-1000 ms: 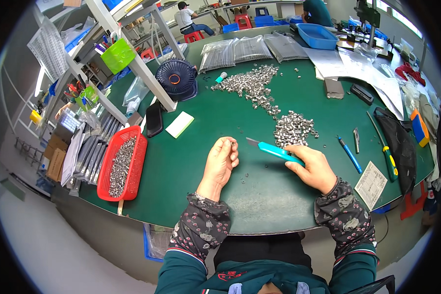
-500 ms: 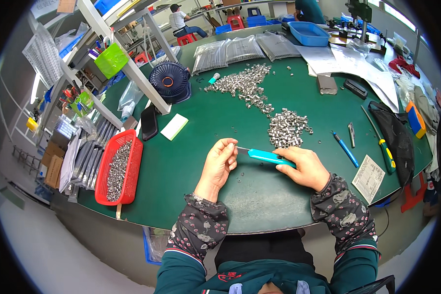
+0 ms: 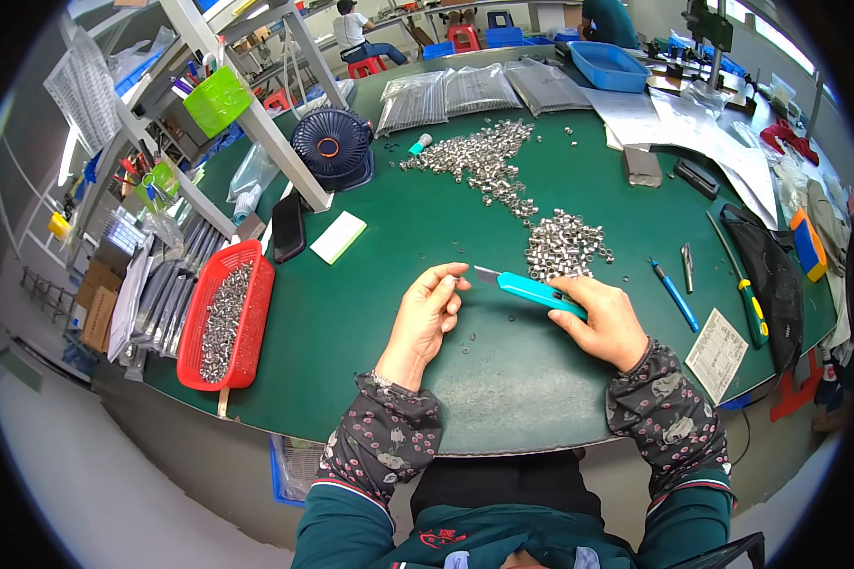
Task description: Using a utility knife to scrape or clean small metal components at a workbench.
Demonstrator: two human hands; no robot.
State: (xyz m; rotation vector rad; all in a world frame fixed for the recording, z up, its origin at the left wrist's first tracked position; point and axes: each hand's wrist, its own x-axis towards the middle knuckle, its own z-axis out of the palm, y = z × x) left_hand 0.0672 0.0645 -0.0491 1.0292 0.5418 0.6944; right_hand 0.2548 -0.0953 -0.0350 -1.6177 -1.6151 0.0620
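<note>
In the head view, looking down, two bare hands meet over a green counter (image 3: pixel 351 332). The left hand (image 3: pixel 427 318) has its thumb and index fingers pinched together on a small piece (image 3: pixel 458 279), mostly hidden; its exact shape is too small to tell. The right hand (image 3: pixel 605 321) is closed around the rear of a teal utility knife (image 3: pixel 533 291), thumb on the near side and fingers over the far side. Its bared blade (image 3: pixel 487 275) points left, the tip just beside the left fingertips, apparently with a slight gap.

The knife looks light and stiff, with a smooth plastic handle that could slip a little in dry fingers. The thin blade is probably brittle if bent sideways, so the handle, well behind the edge, is the place to hold it. The small piece is likely hard, very light and easily dropped; a fingertip pinch on the side away from the blade suits it.

Just beyond the right fingers lies a heap of short metal sleeves (image 3: pixel 567 245); farther ahead is a looser spread of metal pieces (image 3: pixel 479 161). Well to the left of the left fingers, a red plastic basket (image 3: pixel 260 327) holds more small metal parts (image 3: pixel 226 322).
</note>
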